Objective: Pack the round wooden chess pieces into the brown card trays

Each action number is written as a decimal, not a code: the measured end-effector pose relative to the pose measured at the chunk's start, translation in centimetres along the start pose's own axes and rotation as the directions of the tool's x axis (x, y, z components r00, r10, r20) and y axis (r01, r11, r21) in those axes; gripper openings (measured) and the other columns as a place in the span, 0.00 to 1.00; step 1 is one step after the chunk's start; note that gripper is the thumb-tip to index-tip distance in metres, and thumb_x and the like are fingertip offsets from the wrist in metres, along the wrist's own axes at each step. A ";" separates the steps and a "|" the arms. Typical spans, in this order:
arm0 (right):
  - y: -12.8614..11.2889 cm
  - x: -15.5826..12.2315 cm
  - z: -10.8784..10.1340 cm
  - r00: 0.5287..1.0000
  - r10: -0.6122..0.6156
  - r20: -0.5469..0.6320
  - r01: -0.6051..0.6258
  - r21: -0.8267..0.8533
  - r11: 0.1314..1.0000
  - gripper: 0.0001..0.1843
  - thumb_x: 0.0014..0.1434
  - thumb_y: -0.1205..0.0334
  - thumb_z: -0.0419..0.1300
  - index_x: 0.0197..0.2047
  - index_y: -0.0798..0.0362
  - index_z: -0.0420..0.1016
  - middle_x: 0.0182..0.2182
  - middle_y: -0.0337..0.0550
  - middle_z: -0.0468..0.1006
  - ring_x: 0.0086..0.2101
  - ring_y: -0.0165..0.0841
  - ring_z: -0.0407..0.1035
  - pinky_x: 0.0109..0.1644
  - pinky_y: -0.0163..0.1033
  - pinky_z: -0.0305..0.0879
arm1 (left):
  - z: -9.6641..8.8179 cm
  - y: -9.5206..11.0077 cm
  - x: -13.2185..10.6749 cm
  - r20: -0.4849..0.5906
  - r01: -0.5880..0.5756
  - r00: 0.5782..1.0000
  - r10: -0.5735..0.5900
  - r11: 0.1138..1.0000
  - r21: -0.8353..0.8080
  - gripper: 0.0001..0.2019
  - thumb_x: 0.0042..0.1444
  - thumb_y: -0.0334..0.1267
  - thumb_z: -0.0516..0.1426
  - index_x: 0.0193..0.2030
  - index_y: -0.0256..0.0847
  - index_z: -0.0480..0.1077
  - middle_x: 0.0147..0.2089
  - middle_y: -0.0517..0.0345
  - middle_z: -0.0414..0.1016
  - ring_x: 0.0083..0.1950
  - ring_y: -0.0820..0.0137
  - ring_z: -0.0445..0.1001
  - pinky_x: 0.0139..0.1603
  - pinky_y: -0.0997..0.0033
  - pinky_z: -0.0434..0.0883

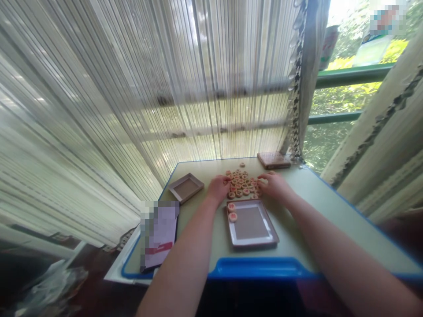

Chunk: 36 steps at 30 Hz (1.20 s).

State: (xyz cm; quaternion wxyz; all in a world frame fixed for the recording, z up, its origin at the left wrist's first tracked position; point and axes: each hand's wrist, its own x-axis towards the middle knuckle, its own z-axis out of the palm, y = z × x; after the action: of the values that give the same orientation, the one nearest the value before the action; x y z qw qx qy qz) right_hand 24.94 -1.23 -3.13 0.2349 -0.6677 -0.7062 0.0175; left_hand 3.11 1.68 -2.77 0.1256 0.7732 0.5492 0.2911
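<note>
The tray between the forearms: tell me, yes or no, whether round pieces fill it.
No, the tray holds only two round pieces, both near its far left corner.

My table (pixel 327 202) is pale green with a blue front edge (pixel 261 268). I see beige discs (pixel 246 192) marked with red or dark characters, the tray (pixel 254 243) nearest me with whitish walls and grey-brown floor, and a white-and-grey striped curtain (pixel 214 53).

Hands (pixel 219 188) beside pieces (pixel 246 192) (round ones)

Left hand (pixel 218 188), right hand (pixel 273 185) bare; forearms (pixel 189 251) bare, tapering to wrists; dark patch (pixel 254 299) below, perhaps clothing.
</note>
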 end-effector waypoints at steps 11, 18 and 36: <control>-0.2 0.1 -0.2 1.000 -0.028 0.012 0.028 -0.010 1.000 0.15 0.54 0.59 0.53 0.38 0.53 0.78 0.34 0.50 0.75 0.34 0.36 0.69 0.39 0.38 0.62 | 0.3 0.0 0.1 -0.002 -0.058 0.998 0.058 0.997 0.044 0.11 0.48 0.32 0.53 0.35 0.42 0.75 0.39 0.56 0.75 0.39 0.69 0.72 0.44 0.72 0.68; -2.2 -0.7 0.9 0.948 -0.311 0.068 0.285 0.256 0.924 0.12 0.49 0.55 0.60 0.35 0.49 0.79 0.33 0.45 0.73 0.34 0.34 0.67 0.41 0.37 0.62 | -0.5 0.9 0.0 -0.028 -0.126 0.991 0.130 0.987 0.100 0.12 0.48 0.32 0.53 0.37 0.42 0.76 0.39 0.55 0.76 0.42 0.67 0.72 0.48 0.71 0.67; -2.2 -0.8 0.4 0.953 -0.288 0.092 0.252 0.283 0.925 0.11 0.47 0.55 0.60 0.32 0.50 0.79 0.31 0.42 0.75 0.31 0.32 0.68 0.38 0.35 0.63 | -1.5 0.4 -0.8 -0.001 -0.128 0.991 0.130 0.980 0.152 0.13 0.48 0.30 0.52 0.38 0.41 0.76 0.39 0.55 0.76 0.42 0.68 0.72 0.47 0.72 0.67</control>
State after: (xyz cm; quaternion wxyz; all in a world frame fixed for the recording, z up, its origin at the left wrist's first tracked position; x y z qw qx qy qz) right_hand 22.75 -2.10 -2.94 0.2761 -0.5234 -0.7965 0.1243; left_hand 2.32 0.61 -1.62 0.0440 0.8129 0.5191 0.2603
